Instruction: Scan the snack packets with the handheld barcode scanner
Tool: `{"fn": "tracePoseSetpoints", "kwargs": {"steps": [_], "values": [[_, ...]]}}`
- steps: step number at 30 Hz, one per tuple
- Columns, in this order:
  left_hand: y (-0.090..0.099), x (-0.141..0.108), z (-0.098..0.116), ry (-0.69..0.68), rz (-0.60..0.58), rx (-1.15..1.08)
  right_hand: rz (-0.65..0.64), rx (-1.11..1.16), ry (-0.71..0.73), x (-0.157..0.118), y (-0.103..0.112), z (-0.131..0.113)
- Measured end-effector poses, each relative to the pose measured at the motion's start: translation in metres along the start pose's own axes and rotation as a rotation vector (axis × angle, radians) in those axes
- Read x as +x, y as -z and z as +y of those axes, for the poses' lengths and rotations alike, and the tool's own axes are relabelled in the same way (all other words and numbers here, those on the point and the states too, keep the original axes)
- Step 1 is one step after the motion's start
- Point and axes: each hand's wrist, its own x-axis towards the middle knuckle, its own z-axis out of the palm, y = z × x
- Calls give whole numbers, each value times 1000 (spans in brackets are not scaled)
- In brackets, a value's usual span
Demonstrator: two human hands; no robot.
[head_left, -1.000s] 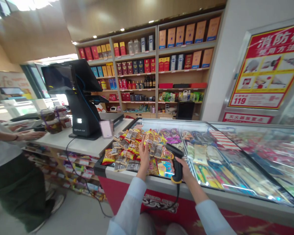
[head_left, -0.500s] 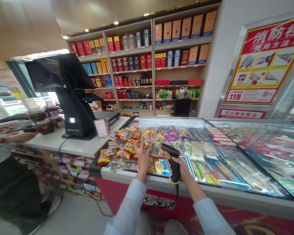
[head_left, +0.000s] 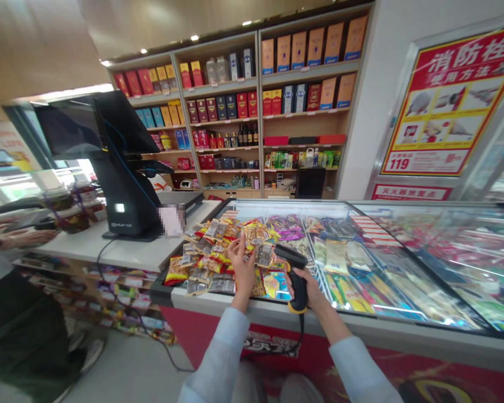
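Observation:
In my right hand (head_left: pixel 308 288) is a black barcode scanner (head_left: pixel 297 282) with yellow trim, held by its handle with its head pointing left. A cable runs down from its base. My left hand (head_left: pixel 242 268) is over a pile of small snack packets (head_left: pixel 212 246), its fingers apart and partly raised; it seems to touch the packets beneath. Red-and-yellow bags, such as one at the pile's left end (head_left: pixel 176 271), lie mixed with clear-and-grey packets (head_left: pixel 198 280). The pile rests on the glass top of a chest freezer (head_left: pixel 273 313).
Frozen goods (head_left: pixel 344 257) show through the freezer's glass. To the left, a counter (head_left: pixel 151 254) carries a black checkout terminal (head_left: pixel 128 207) and several tubs (head_left: pixel 73 215). Another person's hand (head_left: pixel 33 238) is at the far left. Shelves of boxed goods (head_left: pixel 222 106) stand behind.
The view has shifted slightly. My left hand stays over the packets with its fingers apart, and my right hand still holds the barcode scanner in nearly the same pose.

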Motion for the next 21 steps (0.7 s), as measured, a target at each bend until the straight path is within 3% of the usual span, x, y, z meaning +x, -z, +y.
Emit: {"fn": "tracePoseSetpoints", "kwargs": {"steps": [7,13,17,21], "values": [[5,6,10,-97,2,35,93,106,48,-1,1,-11],[-2,2,65,-113,-26,-38,211,104,182,-30,33,-73],[-40,-31,106,-56,-206,-154,349,42,275,-67,79,-118],[-101,-77,132,33,-414,-227,537,10,268,-105,127,-145]]}}
